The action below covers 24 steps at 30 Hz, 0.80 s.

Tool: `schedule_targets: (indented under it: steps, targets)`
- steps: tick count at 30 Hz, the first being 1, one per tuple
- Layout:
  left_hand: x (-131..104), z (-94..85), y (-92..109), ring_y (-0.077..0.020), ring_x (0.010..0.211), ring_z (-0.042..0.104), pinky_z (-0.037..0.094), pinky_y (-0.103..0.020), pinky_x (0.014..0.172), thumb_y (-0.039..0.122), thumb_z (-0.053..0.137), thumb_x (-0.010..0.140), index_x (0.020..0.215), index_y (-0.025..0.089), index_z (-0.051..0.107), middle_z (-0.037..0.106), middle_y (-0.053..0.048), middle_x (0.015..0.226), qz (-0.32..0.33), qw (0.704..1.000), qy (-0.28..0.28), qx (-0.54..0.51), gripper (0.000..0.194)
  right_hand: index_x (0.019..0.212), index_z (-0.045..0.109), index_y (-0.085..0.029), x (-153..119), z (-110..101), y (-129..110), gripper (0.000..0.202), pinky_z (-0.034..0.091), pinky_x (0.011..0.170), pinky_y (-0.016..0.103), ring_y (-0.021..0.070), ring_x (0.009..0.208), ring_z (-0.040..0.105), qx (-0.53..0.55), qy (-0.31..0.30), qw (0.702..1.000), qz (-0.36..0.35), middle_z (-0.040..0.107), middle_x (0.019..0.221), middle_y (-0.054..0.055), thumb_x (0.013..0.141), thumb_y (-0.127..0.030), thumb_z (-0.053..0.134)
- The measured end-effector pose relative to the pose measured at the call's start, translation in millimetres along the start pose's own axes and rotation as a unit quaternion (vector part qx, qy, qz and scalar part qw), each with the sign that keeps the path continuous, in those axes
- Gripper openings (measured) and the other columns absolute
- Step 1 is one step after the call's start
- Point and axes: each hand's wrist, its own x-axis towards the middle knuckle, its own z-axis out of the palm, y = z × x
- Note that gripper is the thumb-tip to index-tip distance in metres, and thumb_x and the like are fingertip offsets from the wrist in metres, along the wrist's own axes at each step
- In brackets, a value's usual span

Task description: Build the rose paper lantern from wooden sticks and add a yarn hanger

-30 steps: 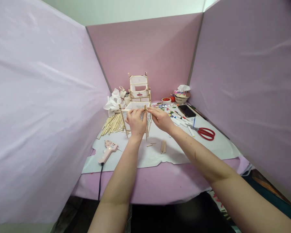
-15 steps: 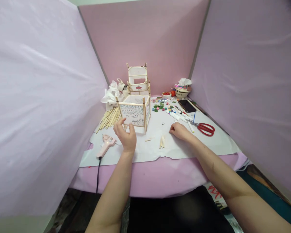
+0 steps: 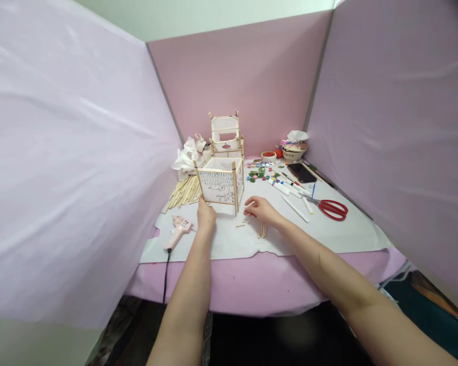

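Observation:
A box lantern-like frame of thin wooden sticks (image 3: 218, 187) with white panels carries ink drawings on its front. My left hand (image 3: 206, 217) is closed at its lower left corner, the fingertips partly hidden at the post. To the right of the box, my right hand (image 3: 262, 210) hovers low over the white sheet with thumb and forefinger pinched. Something tiny and pale shows at those fingertips, too small to name. Several short sticks (image 3: 262, 230) lie beneath the right wrist, and small stick pieces (image 3: 240, 225) lie between the hands.
A pink glue gun (image 3: 178, 233) lies left, its cord over the table edge. Behind it is a heap of sticks (image 3: 185, 191). At right are red-handled scissors (image 3: 333, 209), white markers (image 3: 295, 209) and a phone (image 3: 302, 173). A taller stick frame (image 3: 225, 124) stands behind.
My right hand has moved left toward the box, uncovering a white marker. My left hand has gone from spread fingers to closed at the box's corner. The camera view has shifted slightly.

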Motion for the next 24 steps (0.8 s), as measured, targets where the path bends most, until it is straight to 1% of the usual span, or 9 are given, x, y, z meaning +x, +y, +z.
schedule_targets:
  steps: [2,4,7,10,15,18,21,23,24]
  targets:
    - [4,-0.5,-1,-0.0271,0.109,0.059,0.045,-0.041,0.092,0.006,0.045,0.078,0.133,0.014,0.042,0.063,-0.017,0.118,-0.042,0.998,-0.034,0.023,0.056,0.107,0.054,-0.014,8,10,0,0.031,0.041,0.048,0.017,0.0092,0.054,0.058,0.0,-0.002,0.999,0.033,0.068,0.068,0.002,0.077,-0.01,0.059]
    - [6,-0.4,-1,-0.0271,0.111,0.058,0.044,-0.039,0.093,0.008,0.045,0.081,0.134,0.014,0.042,0.063,-0.017,0.118,-0.044,0.998,-0.036,0.029,0.054,0.116,0.052,-0.011,15,17,1,0.041,0.041,0.046,0.017,0.009,0.05,0.057,-0.001,-0.021,0.997,0.069,0.068,0.066,0.003,0.076,-0.009,0.06]
    - [6,-0.2,-3,-0.026,0.108,0.06,0.044,-0.035,0.091,0.011,0.046,0.082,0.133,0.014,0.045,0.066,-0.016,0.114,-0.047,0.998,-0.026,0.031,0.052,0.101,0.06,-0.009,23,25,4,0.025,0.043,0.046,0.018,0.0086,0.049,0.056,-0.008,-0.04,0.994,0.098,0.069,0.07,0.006,0.076,-0.009,0.06]
    - [5,-3.1,-6,-0.0247,0.098,0.063,0.045,-0.034,0.085,0.013,0.05,0.082,0.131,0.015,0.049,0.069,-0.013,0.104,-0.043,0.998,-0.032,0.03,0.049,0.08,0.063,-0.009,27,30,4,0.006,0.041,0.045,0.018,0.0072,0.048,0.054,-0.038,-0.019,0.995,0.085,0.07,0.074,0.009,0.077,-0.009,0.057]
    - [-4,-8.1,2,-0.0209,0.082,0.064,0.045,-0.03,0.077,0.019,0.055,0.081,0.11,0.017,0.062,0.07,-0.008,0.086,-0.025,0.999,-0.042,0.004,0.03,0.077,0.063,-0.011,20,12,-17,0.01,0.04,0.049,0.019,0.0096,0.054,0.057,-0.133,0.054,0.989,0.02,0.069,0.072,0.008,0.079,-0.012,0.054]
    - [-18,-0.3,21,-0.0172,0.072,0.063,0.046,-0.029,0.072,0.02,0.055,0.081,0.101,0.017,0.061,0.068,-0.005,0.078,-0.028,0.995,-0.037,-0.084,0.021,0.076,0.064,-0.011,9,-16,-51,0.011,0.04,0.054,0.022,0.0123,0.057,0.058,-0.215,0.092,0.972,-0.029,0.067,0.067,0.008,0.078,-0.01,0.053]
    - [-40,18.7,59,-0.0151,0.072,0.063,0.049,-0.028,0.072,0.022,0.058,0.079,0.095,0.018,0.058,0.066,-0.003,0.076,-0.039,0.968,-0.02,-0.248,0.016,0.067,0.063,-0.013,-5,-50,-99,0.011,0.04,0.063,0.027,0.0164,0.066,0.059,-0.306,0.131,0.939,-0.083,0.065,0.066,0.009,0.074,-0.008,0.056]
    - [-55,34.9,94,-0.0139,0.077,0.064,0.052,-0.028,0.073,0.02,0.062,0.076,0.099,0.018,0.054,0.066,-0.003,0.082,-0.086,0.909,-0.028,-0.407,0.024,0.065,0.063,-0.013,-12,-69,-137,0.01,0.041,0.071,0.03,0.02,0.075,0.061,-0.366,0.153,0.91,-0.122,0.064,0.069,0.011,0.073,-0.009,0.058]
    - [-62,43.1,114,-0.0134,0.079,0.065,0.052,-0.028,0.074,0.017,0.064,0.074,0.098,0.018,0.054,0.066,-0.003,0.086,-0.123,0.865,-0.036,-0.485,0.027,0.064,0.063,-0.014,-14,-75,-155,0.011,0.042,0.072,0.031,0.0213,0.076,0.061,-0.449,0.17,0.864,-0.148,0.063,0.067,0.01,0.073,-0.01,0.059]
